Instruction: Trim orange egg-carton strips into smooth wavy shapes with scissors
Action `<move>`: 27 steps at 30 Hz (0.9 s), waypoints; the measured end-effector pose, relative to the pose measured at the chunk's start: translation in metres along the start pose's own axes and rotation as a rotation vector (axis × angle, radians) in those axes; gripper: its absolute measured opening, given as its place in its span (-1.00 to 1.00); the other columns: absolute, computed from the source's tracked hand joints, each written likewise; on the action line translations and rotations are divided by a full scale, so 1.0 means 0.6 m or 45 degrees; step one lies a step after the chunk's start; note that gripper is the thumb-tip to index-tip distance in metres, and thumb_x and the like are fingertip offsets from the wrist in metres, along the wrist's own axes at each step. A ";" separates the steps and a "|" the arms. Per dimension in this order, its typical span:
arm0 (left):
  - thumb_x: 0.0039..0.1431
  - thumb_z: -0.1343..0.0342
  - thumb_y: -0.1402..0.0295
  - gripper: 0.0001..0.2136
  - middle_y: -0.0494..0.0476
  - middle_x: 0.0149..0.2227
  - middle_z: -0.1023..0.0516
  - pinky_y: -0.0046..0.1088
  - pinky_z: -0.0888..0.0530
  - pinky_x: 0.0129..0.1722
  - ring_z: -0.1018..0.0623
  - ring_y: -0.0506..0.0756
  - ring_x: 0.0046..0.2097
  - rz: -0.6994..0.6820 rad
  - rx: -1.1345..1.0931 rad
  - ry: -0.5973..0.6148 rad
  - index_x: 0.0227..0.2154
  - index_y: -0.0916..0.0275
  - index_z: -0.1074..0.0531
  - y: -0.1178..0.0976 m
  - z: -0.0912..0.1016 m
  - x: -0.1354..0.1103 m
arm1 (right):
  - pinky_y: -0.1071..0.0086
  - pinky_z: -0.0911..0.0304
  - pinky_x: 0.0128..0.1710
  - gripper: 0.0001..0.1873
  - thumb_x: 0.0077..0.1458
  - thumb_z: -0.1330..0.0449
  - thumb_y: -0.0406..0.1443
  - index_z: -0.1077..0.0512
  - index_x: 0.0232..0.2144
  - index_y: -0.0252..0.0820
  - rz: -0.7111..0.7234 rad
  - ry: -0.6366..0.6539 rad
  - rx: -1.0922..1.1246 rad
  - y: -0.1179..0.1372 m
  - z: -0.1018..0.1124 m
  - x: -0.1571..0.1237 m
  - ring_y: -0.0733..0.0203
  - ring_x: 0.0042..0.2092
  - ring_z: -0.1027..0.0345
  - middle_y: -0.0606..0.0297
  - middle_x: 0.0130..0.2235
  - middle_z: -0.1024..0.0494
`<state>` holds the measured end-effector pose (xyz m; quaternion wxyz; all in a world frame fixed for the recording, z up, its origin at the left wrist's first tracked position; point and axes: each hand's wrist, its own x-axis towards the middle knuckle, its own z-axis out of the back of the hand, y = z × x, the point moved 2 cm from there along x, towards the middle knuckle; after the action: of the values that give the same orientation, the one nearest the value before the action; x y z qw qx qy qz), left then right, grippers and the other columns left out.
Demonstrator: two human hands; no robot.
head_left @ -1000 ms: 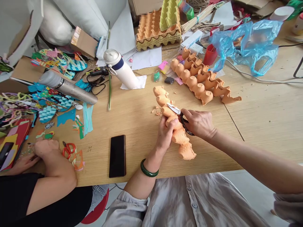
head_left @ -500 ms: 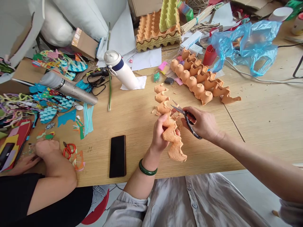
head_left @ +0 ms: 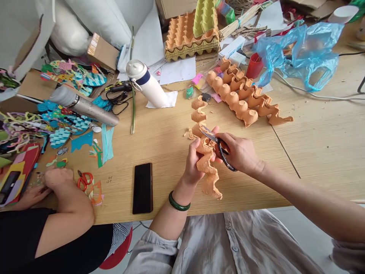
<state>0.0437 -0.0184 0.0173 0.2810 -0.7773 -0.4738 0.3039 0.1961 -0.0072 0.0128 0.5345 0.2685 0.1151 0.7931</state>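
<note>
A long, wavy orange strip of egg carton [head_left: 208,164] is gripped in my left hand [head_left: 194,161], its near end hanging over the table's front part. My right hand [head_left: 241,152] has its fingers through the handles of dark scissors [head_left: 227,160]. The scissor blades lie across the strip's jagged edge just beyond my left thumb, close together. Small orange scraps [head_left: 188,133] lie on the table left of the strip. More orange egg carton pieces [head_left: 234,95] with cup shapes rest beyond my right hand.
A black phone [head_left: 143,188] lies left of my left arm. Farther back stand a white bottle [head_left: 151,85] and stacked egg trays [head_left: 191,36]. A blue plastic bag [head_left: 308,57] sits at back right. At the left, another person's arm [head_left: 68,205] rests near orange-handled scissors [head_left: 84,180].
The scissor blades, apart before, have closed in onto the strip's edge as my right hand moved slightly left. The strip has turned a little in my left hand.
</note>
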 end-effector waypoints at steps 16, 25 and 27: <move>0.12 -0.03 -0.26 -0.37 0.24 -0.54 -0.61 -0.38 -0.51 -0.51 -0.67 0.24 -0.42 0.320 0.136 -0.099 -0.26 0.31 -0.54 0.012 0.007 0.012 | 0.33 0.02 -0.41 -0.66 0.26 -0.07 -0.23 -0.54 -0.03 -0.19 -0.176 -0.084 -0.257 0.016 0.009 -0.004 0.17 -0.27 -0.47 0.19 -0.24 -0.66; 0.23 0.08 -0.20 -0.41 0.17 -0.61 -0.55 -0.41 -0.46 -0.56 -0.58 0.14 -0.59 0.402 0.106 -0.088 -0.31 0.30 -0.52 0.012 0.014 0.015 | 0.30 0.10 -0.44 -0.63 0.29 -0.05 -0.20 -0.56 -0.01 -0.16 -0.139 -0.012 -0.327 0.005 0.004 0.001 0.14 -0.26 -0.47 0.16 -0.19 -0.68; 0.21 0.04 -0.20 -0.42 0.16 -0.59 -0.56 -0.41 -0.46 -0.56 -0.56 0.13 -0.61 0.410 0.098 -0.099 -0.29 0.30 -0.52 0.011 0.012 0.014 | 0.32 0.13 -0.46 -0.63 0.29 -0.06 -0.18 -0.57 -0.01 -0.13 -0.202 0.029 -0.252 0.000 0.004 0.001 0.16 -0.31 -0.46 0.17 -0.20 -0.69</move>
<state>0.0452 -0.0121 0.0057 0.2398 -0.8193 -0.3417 0.3929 0.1970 -0.0068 0.0150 0.6180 0.1956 0.0631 0.7588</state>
